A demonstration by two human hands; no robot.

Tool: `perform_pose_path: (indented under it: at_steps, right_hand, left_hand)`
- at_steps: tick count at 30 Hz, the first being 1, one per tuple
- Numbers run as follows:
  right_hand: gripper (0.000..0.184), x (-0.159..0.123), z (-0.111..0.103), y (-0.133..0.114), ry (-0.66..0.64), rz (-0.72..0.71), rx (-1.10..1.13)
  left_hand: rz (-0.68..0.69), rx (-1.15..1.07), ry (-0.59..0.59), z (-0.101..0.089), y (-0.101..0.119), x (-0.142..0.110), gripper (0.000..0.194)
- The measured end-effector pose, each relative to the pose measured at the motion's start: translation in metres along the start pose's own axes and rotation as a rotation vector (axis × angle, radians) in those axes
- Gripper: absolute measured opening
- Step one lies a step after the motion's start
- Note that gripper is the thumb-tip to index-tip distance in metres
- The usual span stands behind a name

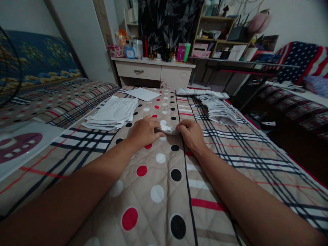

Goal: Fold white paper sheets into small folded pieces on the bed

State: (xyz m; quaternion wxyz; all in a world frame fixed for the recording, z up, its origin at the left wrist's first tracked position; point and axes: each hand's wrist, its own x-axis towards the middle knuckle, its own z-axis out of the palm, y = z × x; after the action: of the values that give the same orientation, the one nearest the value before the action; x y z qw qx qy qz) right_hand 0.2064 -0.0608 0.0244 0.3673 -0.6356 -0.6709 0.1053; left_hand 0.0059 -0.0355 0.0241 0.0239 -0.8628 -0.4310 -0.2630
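Note:
A small folded sheet of paper (167, 129) is stretched between my two hands, just above the dotted bedspread. My left hand (146, 131) pinches its left end, and my right hand (191, 135) grips the right end with curled fingers. To the left lies a stack of printed paper sheets (112, 111), its edges uneven. Beyond that stack rests a single white sheet (143, 94). Over on the right, a row of folded papers (217, 108) leans together, with a longer white bundle (202, 93) behind it.
The bed's quilted cover (159, 212) spreads under everything. A clear plastic bag (23, 143) with a purple print lies at the left. Past the bed's far end stands a white dresser (153, 70) crowded with bottles, and a shelf (217, 41) rises at the right.

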Motion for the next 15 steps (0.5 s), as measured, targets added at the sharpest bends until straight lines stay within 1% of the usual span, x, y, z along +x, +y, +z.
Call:
perform_pose_path:
  at_steps: [3, 5, 7, 11, 15]
  right_hand:
    - [0.029, -0.0015, 0.0014, -0.0023, -0.036, -0.023, -0.009]
    - [0.035, -0.0021, 0.0035, -0.0017, -0.06, -0.049, 0.035]
    - [0.036, -0.0024, 0.0053, -0.0006, -0.075, -0.07, 0.097]
    - [0.032, -0.0017, 0.0063, 0.0007, -0.097, -0.075, 0.134]
    - [0.029, -0.0009, 0.0068, 0.0019, -0.067, -0.05, 0.111]
  left_hand:
    - [-0.054, -0.047, 0.023, 0.0023, -0.0034, 0.0016, 0.012]
    - [-0.084, -0.08, 0.047, 0.003, -0.0053, 0.0021, 0.011]
    - [-0.1, -0.113, 0.081, 0.0034, -0.007, 0.0021, 0.012]
    - [-0.083, -0.162, 0.133, 0.005, -0.0094, 0.0013, 0.014]
    - [-0.05, -0.191, 0.123, 0.0066, -0.0102, 0.0004, 0.02]
